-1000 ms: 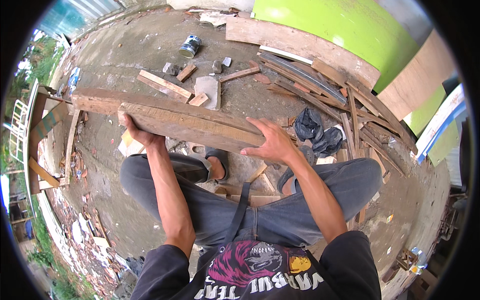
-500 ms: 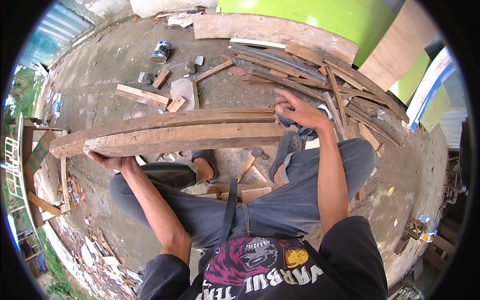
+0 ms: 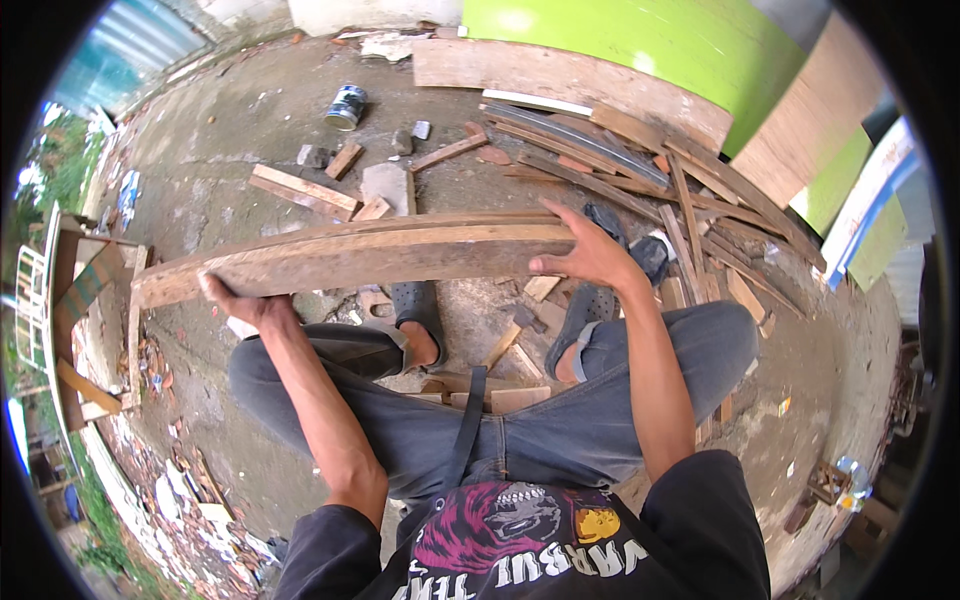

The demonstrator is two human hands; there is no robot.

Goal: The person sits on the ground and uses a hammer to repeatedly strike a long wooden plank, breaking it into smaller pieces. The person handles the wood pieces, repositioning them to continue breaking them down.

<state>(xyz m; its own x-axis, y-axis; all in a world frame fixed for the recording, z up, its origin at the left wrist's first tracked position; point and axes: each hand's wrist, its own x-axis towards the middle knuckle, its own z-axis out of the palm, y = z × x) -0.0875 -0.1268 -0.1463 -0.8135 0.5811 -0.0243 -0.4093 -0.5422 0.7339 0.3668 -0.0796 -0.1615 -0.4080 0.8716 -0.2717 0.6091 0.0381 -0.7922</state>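
Two long, rough wooden beams lie side by side, raised across the space in front of my shins. My left hand holds them near their left end, thumb against the near face and fingers partly hidden underneath. At the right end my right hand grips the pair, with its thumb on the near side and its fingers over the far edge. Below the beams, between my feet, a hammer with a wooden handle rests among short wood offcuts.
A pile of loose wood strips lies at the far right, before leaning green panels. A paint can, a short board and a flat stone slab sit beyond the beams. Rubble covers the lower left ground.
My right hand has come down from above the right end and closed on it. The beams have tilted and drawn together, the gap between them narrowing. My left thumb now shows on the near face.
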